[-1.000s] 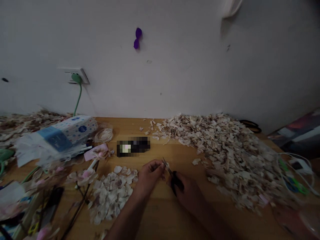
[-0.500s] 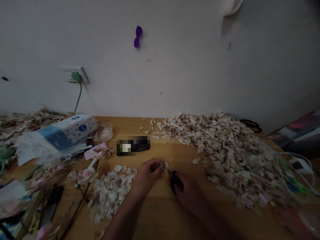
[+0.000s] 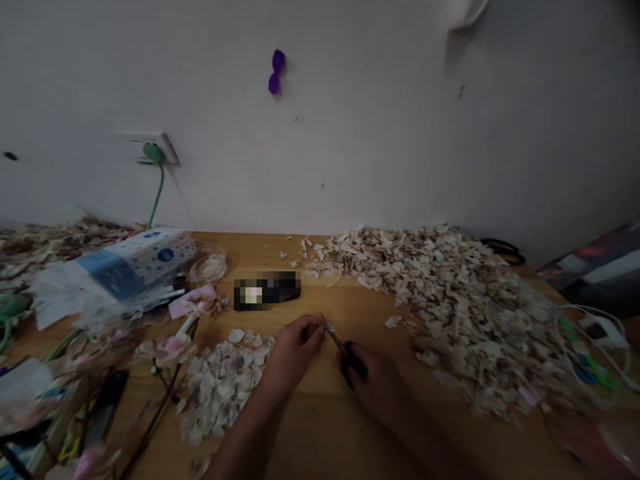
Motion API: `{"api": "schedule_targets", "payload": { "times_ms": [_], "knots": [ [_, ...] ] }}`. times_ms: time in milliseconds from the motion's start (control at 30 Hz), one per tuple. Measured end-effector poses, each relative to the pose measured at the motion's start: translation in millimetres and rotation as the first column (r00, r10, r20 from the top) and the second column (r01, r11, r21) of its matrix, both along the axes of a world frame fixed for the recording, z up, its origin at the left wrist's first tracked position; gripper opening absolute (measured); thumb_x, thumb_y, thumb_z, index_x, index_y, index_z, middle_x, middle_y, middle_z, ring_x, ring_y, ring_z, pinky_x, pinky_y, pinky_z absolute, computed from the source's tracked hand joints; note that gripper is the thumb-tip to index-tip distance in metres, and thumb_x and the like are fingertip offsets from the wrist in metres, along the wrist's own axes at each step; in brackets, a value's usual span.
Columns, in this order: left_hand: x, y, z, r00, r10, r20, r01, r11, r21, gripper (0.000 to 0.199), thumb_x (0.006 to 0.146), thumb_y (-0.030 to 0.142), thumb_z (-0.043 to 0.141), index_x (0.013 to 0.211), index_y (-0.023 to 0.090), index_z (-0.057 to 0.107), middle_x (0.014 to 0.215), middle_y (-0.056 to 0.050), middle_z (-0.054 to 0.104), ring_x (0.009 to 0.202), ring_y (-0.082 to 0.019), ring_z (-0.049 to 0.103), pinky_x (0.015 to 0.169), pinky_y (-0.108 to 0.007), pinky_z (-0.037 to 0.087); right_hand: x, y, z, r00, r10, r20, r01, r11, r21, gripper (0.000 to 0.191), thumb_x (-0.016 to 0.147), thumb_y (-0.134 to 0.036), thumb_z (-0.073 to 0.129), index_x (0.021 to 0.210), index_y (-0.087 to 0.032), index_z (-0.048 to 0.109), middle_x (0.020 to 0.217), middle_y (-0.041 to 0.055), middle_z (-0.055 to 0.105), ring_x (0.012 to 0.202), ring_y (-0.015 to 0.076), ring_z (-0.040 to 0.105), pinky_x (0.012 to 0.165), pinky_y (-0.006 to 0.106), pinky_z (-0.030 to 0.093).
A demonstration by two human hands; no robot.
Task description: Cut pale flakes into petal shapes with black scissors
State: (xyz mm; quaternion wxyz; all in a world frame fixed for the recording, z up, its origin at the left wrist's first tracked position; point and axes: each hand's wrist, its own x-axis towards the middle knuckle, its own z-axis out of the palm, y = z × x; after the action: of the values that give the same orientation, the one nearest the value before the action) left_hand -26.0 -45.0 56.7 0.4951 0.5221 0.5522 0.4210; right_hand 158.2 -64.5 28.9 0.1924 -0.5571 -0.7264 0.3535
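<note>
My right hand (image 3: 377, 380) is closed round the black handles of a pair of scissors (image 3: 336, 337). Its blades look closed together and point up and left, with the tips right at the fingertips of my left hand (image 3: 296, 347). Thumb and fingers of that left hand are pinched together; whatever is between them is too small and dark to make out. Just left of my left forearm lies a flat heap of pale, petal-like pieces (image 3: 227, 380). A much larger pile of similar dry scraps (image 3: 450, 307) spreads over the right side of the wooden table (image 3: 320, 427).
A tissue pack (image 3: 135, 263) lies at the left, near artificial pink flowers (image 3: 173, 343) on dark stems. Behind my hands is a blurred-out dark object (image 3: 275, 290). Black-handled scissors (image 3: 503, 251) rest by the wall; a white cable (image 3: 623, 333) loops at the right.
The scissor blades have come together at my left fingertips. A small pale piece beside the blades is no longer visible. Both hands have stayed almost in place.
</note>
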Motion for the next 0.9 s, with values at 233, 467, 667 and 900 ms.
{"api": "schedule_targets", "payload": {
  "times_ms": [233,467,667,900],
  "knots": [
    [4,3,-6.5,0.993,0.082,0.082,-0.077,0.995,-0.057,0.017,0.070,0.034,0.070,0.069,0.017,0.068,0.057,0.001,0.060,0.053,-0.012,0.051,0.053,-0.022,0.040,4,3,-0.9,1.000,-0.022,-0.008,0.022,1.000,0.004,0.022,0.084,-0.034,0.048,0.085,-0.022,0.066,0.081,0.0059,0.072,0.074,0.0240,0.066,0.065,0.031,0.046],
    [20,-4,-11.0,0.665,0.357,0.657,0.104,0.826,-0.554,0.022,0.082,0.029,0.061,0.081,0.008,0.068,0.085,-0.016,0.074,0.074,-0.018,0.069,0.072,-0.027,0.054,10,10,-15.6,0.769,-0.354,-0.531,0.443,0.895,0.045,0.022,0.085,-0.036,0.046,0.069,-0.022,0.051,0.066,0.0009,0.061,0.060,0.0160,0.058,0.058,0.026,0.047],
    [22,-1,-2.9,0.562,0.450,0.694,0.138,0.777,-0.615,0.032,0.090,0.031,0.049,0.082,0.005,0.066,0.091,-0.020,0.073,0.086,-0.023,0.070,0.086,-0.030,0.053,12,16,-19.7,0.787,-0.347,-0.510,0.440,0.895,0.070,0.023,0.089,-0.038,0.047,0.093,-0.020,0.062,0.095,0.0095,0.069,0.093,0.0244,0.064,0.086,0.037,0.050],
    [-59,-18,50.1,0.853,0.497,-0.163,-0.475,0.866,0.155,0.028,0.078,0.046,0.064,0.089,0.020,0.067,0.082,-0.005,0.072,0.080,-0.021,0.067,0.077,-0.032,0.054,-12,13,-23.4,0.913,0.354,-0.202,-0.314,0.927,0.205,0.029,0.087,-0.021,0.048,0.111,-0.021,0.063,0.121,0.0082,0.065,0.124,0.0226,0.050,0.108,0.040,0.035]
  ]
}}
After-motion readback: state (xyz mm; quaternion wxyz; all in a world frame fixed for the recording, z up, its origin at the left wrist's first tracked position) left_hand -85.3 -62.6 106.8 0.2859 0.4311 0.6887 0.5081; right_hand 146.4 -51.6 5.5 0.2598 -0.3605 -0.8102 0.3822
